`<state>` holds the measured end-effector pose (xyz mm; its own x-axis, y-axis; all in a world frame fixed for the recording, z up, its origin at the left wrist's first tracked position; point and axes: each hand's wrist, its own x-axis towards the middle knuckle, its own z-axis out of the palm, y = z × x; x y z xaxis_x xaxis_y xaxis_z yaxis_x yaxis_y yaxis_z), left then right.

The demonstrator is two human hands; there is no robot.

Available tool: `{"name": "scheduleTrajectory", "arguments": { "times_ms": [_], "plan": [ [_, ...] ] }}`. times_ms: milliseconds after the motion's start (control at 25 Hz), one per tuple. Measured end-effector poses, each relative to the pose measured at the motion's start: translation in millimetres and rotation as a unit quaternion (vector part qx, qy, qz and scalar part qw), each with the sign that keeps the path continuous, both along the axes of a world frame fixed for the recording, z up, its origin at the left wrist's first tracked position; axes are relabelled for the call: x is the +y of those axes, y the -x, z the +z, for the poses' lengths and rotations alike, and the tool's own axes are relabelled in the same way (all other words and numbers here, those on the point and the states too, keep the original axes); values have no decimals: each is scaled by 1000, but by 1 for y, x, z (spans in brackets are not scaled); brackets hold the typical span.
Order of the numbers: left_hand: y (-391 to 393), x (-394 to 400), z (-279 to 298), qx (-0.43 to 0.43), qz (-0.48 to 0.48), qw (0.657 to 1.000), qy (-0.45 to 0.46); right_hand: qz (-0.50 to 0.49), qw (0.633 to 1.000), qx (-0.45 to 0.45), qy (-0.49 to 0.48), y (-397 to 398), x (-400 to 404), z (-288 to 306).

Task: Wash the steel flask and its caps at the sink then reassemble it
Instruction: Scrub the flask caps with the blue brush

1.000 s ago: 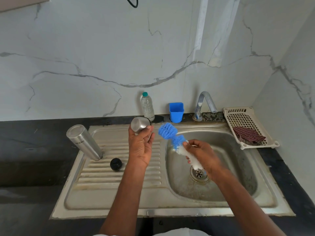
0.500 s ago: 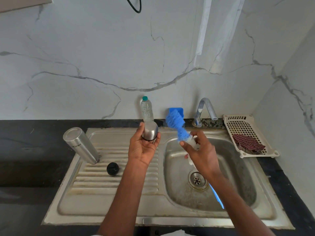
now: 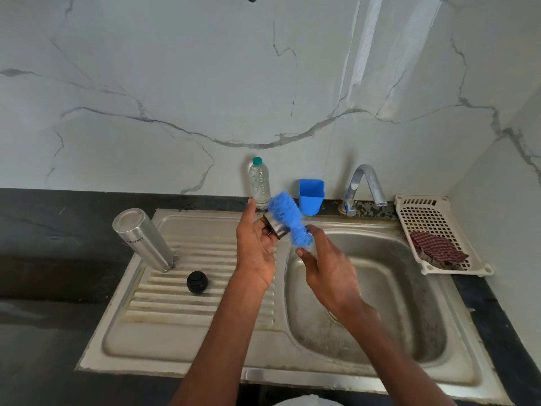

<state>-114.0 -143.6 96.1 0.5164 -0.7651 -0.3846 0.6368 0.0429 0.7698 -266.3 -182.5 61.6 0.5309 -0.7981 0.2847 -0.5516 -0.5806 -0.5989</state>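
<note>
White marble-look wall [image 3: 175, 83] veined grey, corner turned at right. Dark bench [image 3: 44, 230] set below it. Pale streak of light [image 3: 360, 48] cast on wall.

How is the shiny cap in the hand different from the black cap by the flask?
The steel cap is silver and held up by the left hand, with the blue brush against it. The black cap is dark, smaller-looking, and lies untouched on the ribbed drainboard. Both are round.
</note>
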Motion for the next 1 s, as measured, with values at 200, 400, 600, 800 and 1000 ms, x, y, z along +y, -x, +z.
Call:
{"name": "scheduleTrajectory", "arguments": {
  "times_ms": [200,400,600,800,1000],
  "plan": [
    [-5,-6,-1,-69,2,998,14,-18,995,55,-76,22,-1,-35],
    [10,-8,-1,-102,-71,992,22,-9,999,8,-30,4,-11,-27],
    [13,-10,-10,-107,-73,991,20,-5,997,12,-72,19,0,-48],
    [12,-15,-9,-102,-83,990,47,-39,995,2,-97,17,-8,-48],
    [16,-14,-7,-105,-92,990,28,-36,993,-35,-106,9,-15,-48]
  ]
}}
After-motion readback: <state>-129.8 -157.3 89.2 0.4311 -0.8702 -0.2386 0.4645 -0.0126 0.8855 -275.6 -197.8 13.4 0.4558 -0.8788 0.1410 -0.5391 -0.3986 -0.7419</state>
